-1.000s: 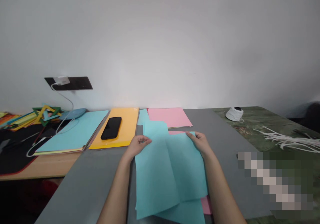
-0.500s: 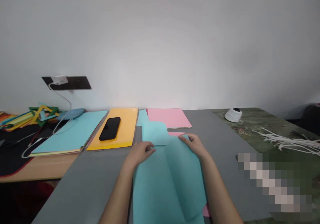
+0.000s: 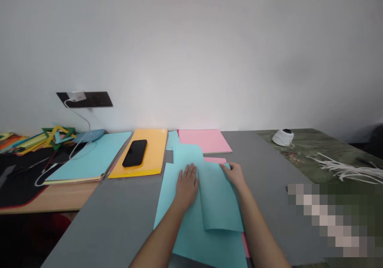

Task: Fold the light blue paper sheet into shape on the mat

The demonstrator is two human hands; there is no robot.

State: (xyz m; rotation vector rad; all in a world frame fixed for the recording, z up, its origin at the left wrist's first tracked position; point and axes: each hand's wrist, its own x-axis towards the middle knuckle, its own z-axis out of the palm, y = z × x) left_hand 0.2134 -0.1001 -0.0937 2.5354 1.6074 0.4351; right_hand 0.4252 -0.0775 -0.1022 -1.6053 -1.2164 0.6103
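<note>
A teal paper sheet [image 3: 191, 220] lies on the grey bench [image 3: 113, 220], near the person and at the middle of the view, with its right half folded over as a flap. The left hand [image 3: 187, 184] rests flat and spread on the sheet just left of the fold. The right hand [image 3: 235, 174] pinches the flap's far right corner. A pink sheet [image 3: 205, 140] lies farther off, and a black phone [image 3: 134, 153] on a yellow folder [image 3: 149, 156] to the far left.

Matt teal paper sheet [image 3: 206, 204] on smooth grey tabletop [image 3: 119, 220]; glossy black phone [image 3: 134, 152] on shiny yellow folder [image 3: 152, 156].
</note>
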